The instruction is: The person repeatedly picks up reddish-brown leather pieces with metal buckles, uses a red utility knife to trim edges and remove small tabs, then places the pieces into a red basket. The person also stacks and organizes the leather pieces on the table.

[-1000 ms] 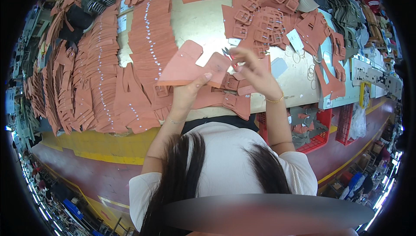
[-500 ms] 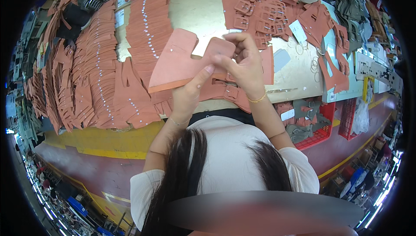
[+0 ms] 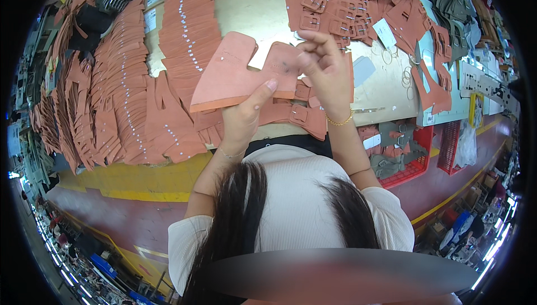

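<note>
Stack's coming up closer and the right hand is picking at its edge now

Head view: we're holding the terracotta stack of cut pieces (image 3: pixel 238 81) up off the bench (image 3: pixel 251 11), and it's sitting nearer and bigger than half a second ago. Our left hand (image 3: pixel 246 117) is gripping it from below, thumb pressed on top. Our right hand (image 3: pixel 324 67) has moved onto the stack's right end, fingertips pinching together at the notched tab, though we can't tell if they've got one layer. We'd guess we're separating a single piece. Buckled straps (image 3: pixel 330 11) and rows of studded pieces (image 3: pixel 184 31) are lying all around.
</note>
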The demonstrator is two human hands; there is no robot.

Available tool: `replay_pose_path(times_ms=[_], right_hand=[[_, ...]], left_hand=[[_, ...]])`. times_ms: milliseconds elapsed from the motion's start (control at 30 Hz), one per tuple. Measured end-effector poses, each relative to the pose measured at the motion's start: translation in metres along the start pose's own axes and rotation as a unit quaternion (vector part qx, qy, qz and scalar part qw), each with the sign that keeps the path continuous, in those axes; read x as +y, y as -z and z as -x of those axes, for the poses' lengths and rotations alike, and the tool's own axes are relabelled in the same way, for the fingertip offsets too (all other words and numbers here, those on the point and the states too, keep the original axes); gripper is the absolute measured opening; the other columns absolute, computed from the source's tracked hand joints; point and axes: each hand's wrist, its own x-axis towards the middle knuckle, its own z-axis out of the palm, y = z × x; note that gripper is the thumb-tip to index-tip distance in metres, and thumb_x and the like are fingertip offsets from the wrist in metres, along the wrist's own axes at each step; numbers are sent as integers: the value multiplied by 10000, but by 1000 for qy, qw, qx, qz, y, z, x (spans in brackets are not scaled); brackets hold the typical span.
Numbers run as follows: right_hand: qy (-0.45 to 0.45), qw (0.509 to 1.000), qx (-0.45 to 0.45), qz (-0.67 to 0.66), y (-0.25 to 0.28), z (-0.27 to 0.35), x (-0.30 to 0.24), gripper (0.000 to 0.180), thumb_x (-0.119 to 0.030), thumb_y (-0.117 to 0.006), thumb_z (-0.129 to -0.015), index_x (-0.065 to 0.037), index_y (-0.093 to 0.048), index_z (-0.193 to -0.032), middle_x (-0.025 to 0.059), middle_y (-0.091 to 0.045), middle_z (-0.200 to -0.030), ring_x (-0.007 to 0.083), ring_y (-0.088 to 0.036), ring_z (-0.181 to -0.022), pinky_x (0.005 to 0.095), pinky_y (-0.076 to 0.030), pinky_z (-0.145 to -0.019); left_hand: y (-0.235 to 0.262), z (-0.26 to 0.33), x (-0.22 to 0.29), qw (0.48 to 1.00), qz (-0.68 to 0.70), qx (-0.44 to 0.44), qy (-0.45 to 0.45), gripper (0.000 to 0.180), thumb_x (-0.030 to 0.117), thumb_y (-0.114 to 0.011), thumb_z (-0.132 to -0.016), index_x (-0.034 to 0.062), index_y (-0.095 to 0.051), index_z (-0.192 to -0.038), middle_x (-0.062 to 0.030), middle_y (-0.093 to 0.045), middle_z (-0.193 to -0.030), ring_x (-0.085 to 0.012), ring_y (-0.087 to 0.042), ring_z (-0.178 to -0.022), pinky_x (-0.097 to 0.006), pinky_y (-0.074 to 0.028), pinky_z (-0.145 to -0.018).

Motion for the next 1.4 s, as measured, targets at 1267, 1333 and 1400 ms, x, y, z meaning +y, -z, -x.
replay_pose_path(times_ms=[1267,1333,1400], right_hand=[[382,848,4,367,-33,6,-13,164,-42,-748,-688,-36,-688,-840,54,-673,-890,223,-626,-773,338,-485,-703],[384,848,4,366,-33,6,-12,164,-30,-746,-684,-27,-680,-835,57,-671,-887,224,-627,-767,337,-492,-695],[387,847,-1,365,-32,6,-12,162,-20,-742,-684,-20,-671,-830,60,-669,-881,225,-628,-761,336,-498,-690]], left_hand=[[18,-10,-22,917,-358,-119,-126,401,6,-610,-844,-31,-516,-1232,-168,-629,-1063,-241,-642,-944,-327,-500,-786],[19,-7,-17,906,-364,-125,-174,402,-30,-595,-812,-38,-521,-1207,-193,-626,-1014,-290,-652,-890,-343,-506,-747],[16,-7,-12,875,-416,-122,-217,394,-45,-598,-800,-41,-523,-1187,-203,-621,-1002,-335,-642,-868,-356,-506,-720]])
